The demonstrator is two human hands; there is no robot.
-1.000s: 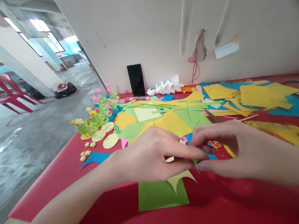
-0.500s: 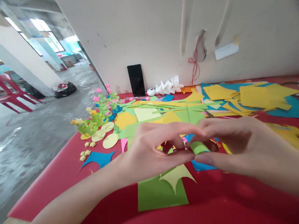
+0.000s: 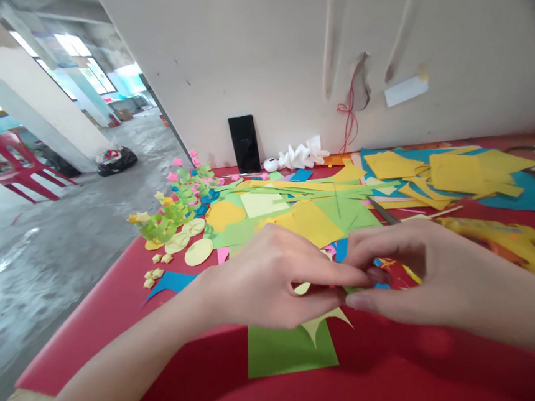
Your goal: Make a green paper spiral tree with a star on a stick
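A person's left hand point(image 3: 274, 278) and right hand point(image 3: 409, 272) meet fingertip to fingertip low over a red table point(image 3: 118, 313), pinching a small green paper piece point(image 3: 350, 289) between them. The piece is almost wholly hidden by the fingers; only a sliver shows at the meeting point, so its shape cannot be told. Just below lies a green paper sheet point(image 3: 281, 352), its upper edge covered by the left hand. Scissors point(image 3: 383, 210) show only partly behind the right hand.
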